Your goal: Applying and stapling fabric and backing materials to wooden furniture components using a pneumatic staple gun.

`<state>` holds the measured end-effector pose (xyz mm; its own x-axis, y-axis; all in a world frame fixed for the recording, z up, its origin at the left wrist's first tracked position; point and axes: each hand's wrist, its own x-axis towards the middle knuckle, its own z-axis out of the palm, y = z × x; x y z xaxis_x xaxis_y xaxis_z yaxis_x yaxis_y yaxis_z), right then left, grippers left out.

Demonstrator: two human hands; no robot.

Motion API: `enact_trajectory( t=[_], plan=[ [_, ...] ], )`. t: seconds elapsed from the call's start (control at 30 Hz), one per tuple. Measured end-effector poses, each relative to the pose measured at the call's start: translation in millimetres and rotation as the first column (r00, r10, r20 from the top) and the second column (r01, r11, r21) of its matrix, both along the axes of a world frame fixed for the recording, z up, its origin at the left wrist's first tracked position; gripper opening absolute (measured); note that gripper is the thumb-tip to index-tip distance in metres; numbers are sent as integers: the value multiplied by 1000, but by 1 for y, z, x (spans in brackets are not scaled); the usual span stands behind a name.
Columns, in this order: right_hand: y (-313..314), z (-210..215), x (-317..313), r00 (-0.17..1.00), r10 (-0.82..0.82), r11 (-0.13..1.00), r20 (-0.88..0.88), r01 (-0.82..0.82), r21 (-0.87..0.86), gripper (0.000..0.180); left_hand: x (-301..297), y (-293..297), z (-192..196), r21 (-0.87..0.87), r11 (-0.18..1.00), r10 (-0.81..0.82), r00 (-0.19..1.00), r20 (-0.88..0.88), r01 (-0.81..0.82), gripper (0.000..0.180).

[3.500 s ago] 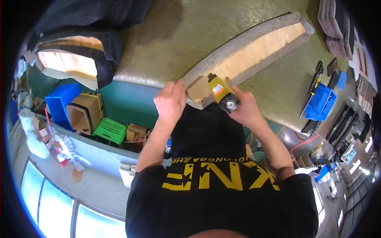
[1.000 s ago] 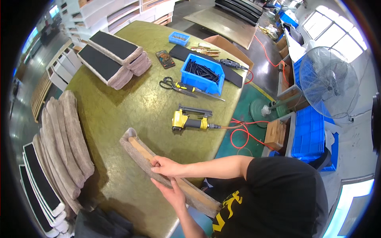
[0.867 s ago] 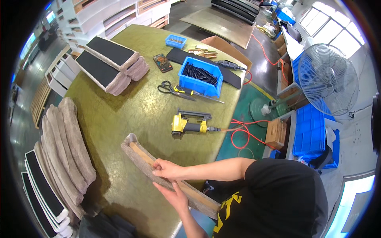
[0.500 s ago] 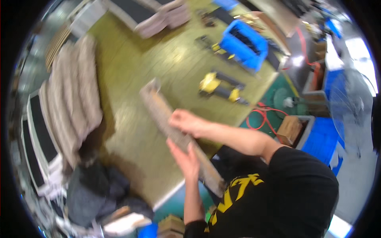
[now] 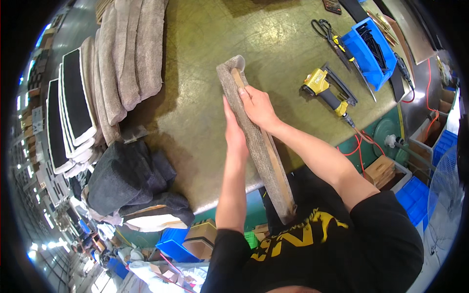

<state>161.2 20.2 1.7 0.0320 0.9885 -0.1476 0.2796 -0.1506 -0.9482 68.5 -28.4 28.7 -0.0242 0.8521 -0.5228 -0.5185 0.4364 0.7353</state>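
Note:
A long wooden rail wrapped in grey-brown fabric slants across the near edge of the table, its lower end against my black shirt. Bare wood shows along its right side, and the fabric flap at the far end is loose. My left hand holds the rail from the left, fingers stretched along its side, the thumb hidden. On the right side my right hand grips the rail, thumb pressed on the fabric near the bare wood. To the right lies a yellow and black staple gun with an air hose.
Black scissors and a screwdriver lie beside a blue bin of black strips. Stacked fabric-covered pieces fill the left side, with dark grey fabric nearer. A fan stands at the right.
My head view has turned, so the scene sits differently. My right hand has gone from a pinch above the rail to a grip on it; my left hand has slid farther up its side.

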Motion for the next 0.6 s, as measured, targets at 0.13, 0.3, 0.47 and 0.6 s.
enact_trajectory(
  t=[0.13, 0.3, 0.47, 0.6],
  plan=[
    [1, 1, -13, 999, 2, 997, -53, -6, -78, 32, -16, 49, -7, 134, 990, 0, 955, -297, 42, 63],
    [2, -2, -8, 983, -42, 992, -178, 19, -127, 32, 1, 49, -3, 194, 935, -17, 583, -812, 298, 61],
    [0, -21, -3, 984, 23, 997, -175, -35, -63, 31, -1, 27, -9, 47, 943, -126, 484, -866, 330, 59],
    [-28, -3, 59, 970, 244, 967, 6, -244, 71, 18, -34, 14, -10, 80, 944, -60, 406, -912, 320, 58]
  ],
)
